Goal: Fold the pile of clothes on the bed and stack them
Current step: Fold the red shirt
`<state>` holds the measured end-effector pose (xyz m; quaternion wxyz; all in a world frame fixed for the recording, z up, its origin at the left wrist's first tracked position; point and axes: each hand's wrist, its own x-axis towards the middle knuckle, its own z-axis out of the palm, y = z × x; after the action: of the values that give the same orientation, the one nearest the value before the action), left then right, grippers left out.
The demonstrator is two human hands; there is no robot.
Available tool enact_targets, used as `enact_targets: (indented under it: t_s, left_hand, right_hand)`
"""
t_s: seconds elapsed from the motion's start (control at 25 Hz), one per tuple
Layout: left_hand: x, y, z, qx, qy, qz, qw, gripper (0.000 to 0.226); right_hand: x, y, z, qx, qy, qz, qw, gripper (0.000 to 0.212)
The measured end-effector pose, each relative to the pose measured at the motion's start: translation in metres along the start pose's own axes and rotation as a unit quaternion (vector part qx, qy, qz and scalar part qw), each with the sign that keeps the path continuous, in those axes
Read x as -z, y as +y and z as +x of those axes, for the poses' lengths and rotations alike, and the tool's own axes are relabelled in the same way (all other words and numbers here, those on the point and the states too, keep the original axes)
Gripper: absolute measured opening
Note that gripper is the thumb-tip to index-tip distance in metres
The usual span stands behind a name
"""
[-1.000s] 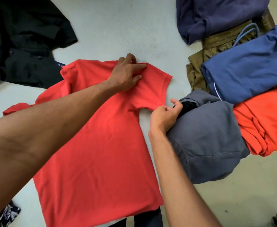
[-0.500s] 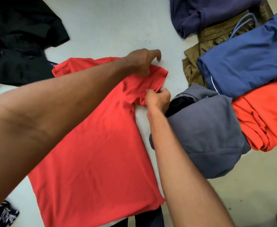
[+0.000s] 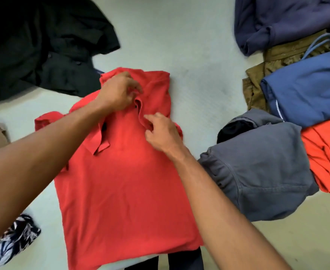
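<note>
Red shirt (image 3: 125, 188) lies flat on the bed (image 3: 195, 55); its sleeve (image 3: 155, 94), spread a second ago, now folds inward, pinched in the grip of left hand (image 3: 117, 92) and right hand (image 3: 163, 131); other side remains.

Soft, even light fills the scene, bright enough that the pale grey-green bed sheet (image 3: 199, 55) reads almost flat, with no glare. Shadows are faint: a dim smudge lies on the red cotton polo shirt (image 3: 121, 182) beside the two forearms. The crumpled black garment (image 3: 33, 45) at upper left sinks into near-solid dark, its folds hardly readable. The left hand (image 3: 117, 92) is smeared by motion blur; the right hand (image 3: 162, 133) is somewhat sharper. Wide-angle bending stretches the forearms and the clothes near the edges.
</note>
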<state>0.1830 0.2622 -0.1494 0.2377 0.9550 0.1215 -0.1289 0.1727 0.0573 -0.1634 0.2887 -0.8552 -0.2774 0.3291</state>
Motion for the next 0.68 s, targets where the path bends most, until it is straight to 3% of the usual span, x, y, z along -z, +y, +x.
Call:
enact_targets:
  t_s: [0.04,0.08,0.24,0.4,0.48,0.56,0.68]
  left_hand:
    - [-0.008,-0.013,-0.013,0.014,0.021,-0.003,1.000,0.036]
    - [-0.015,-0.023,-0.027,0.036,0.066,-0.026,0.997,0.035]
    - [-0.029,-0.037,-0.088,0.100,0.231,-0.142,0.957,0.024]
    - [-0.042,-0.083,-0.207,0.254,0.280,-0.153,0.913,0.036]
    - [-0.045,-0.106,-0.245,0.348,0.267,-0.122,0.890,0.053]
    - [-0.043,-0.129,-0.261,0.401,0.196,-0.087,0.891,0.073]
    - [-0.044,-0.151,-0.256,0.411,0.121,-0.092,0.899,0.081]
  right_hand:
    - [-0.008,0.000,0.001,0.007,-0.058,-0.038,0.998,0.049]
    - [-0.015,-0.002,0.000,0.021,-0.063,-0.049,0.997,0.046]
    - [-0.005,-0.016,-0.002,-0.005,0.128,0.026,0.991,0.031]
    - [-0.025,-0.069,-0.002,0.020,0.065,0.065,0.996,0.033]
    - [-0.054,-0.087,0.011,0.045,0.032,0.061,0.997,0.054]
    - [-0.084,-0.102,0.032,-0.029,0.041,0.074,0.996,0.070]
    - [-0.108,-0.119,0.064,-0.165,0.145,0.195,0.956,0.067]
